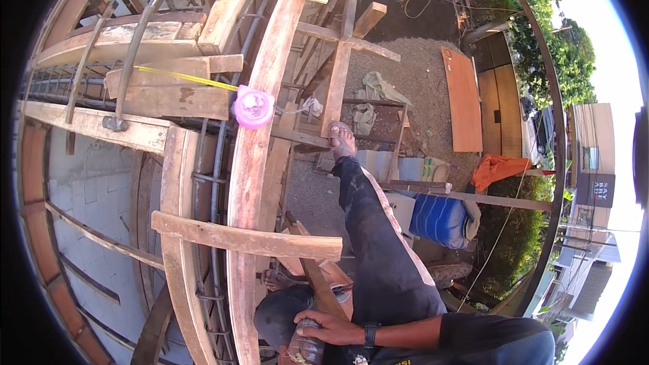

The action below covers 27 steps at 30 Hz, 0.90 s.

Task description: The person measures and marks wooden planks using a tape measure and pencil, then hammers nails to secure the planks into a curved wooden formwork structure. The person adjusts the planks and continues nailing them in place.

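At the lower edge, my right hand [326, 329], with a watch on its wrist, is closed around a shiny grey-brown rounded thing [306, 349]. Its kind is unclear, and the picture's edge cuts it off. Beside it, just a sliver of my left hand [285, 356] shows, and its fingers cannot be made out. Farther off, a pink tape measure [253, 107] rests on a long wooden plank [245, 203]. Its yellow blade [186, 77] is pulled out leftward over some boards. Neither hand touches it.
Wooden formwork with steel rebar [215, 203] runs alongside me, crossed by a short board [247, 235]. My foot [342, 136] braces on a timber. Well below lie gravel ground, a blue container [439, 221], an orange cloth [499, 172] and a brown panel [462, 99].
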{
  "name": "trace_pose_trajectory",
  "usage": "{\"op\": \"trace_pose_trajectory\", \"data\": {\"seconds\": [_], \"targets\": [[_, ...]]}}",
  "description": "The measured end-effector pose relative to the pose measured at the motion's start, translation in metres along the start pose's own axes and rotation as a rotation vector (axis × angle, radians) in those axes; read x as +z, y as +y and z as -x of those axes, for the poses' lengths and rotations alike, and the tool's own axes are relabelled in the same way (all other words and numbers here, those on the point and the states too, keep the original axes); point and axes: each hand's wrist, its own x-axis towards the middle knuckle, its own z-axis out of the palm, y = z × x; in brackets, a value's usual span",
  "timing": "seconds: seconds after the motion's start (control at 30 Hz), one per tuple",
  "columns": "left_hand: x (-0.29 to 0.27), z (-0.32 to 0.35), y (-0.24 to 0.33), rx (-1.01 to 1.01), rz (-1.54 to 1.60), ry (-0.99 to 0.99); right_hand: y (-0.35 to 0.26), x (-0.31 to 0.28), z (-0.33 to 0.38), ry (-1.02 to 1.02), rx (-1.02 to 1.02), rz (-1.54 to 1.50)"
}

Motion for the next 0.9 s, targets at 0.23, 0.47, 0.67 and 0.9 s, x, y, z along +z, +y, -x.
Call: {"op": "trace_pose_trajectory", "data": {"seconds": [0.23, 0.47, 0.67, 0.9], "targets": [[0.035, 0.026, -0.016, -0.022, 0.089, 0.067, -0.004, 0.001, 0.002, -0.059, 0.076, -0.011], [0.053, 0.042, -0.021, -0.007, 0.147, 0.146, -0.010, 0.001, -0.004, -0.088, 0.073, -0.097], [-0.025, 0.034, 0.024, -0.010, 0.133, 0.098, -0.016, -0.006, -0.007, -0.093, 0.138, -0.076], [-0.056, 0.017, 0.041, -0.069, 0.159, -0.107, -0.019, -0.008, -0.009, -0.084, 0.181, -0.086]]}}
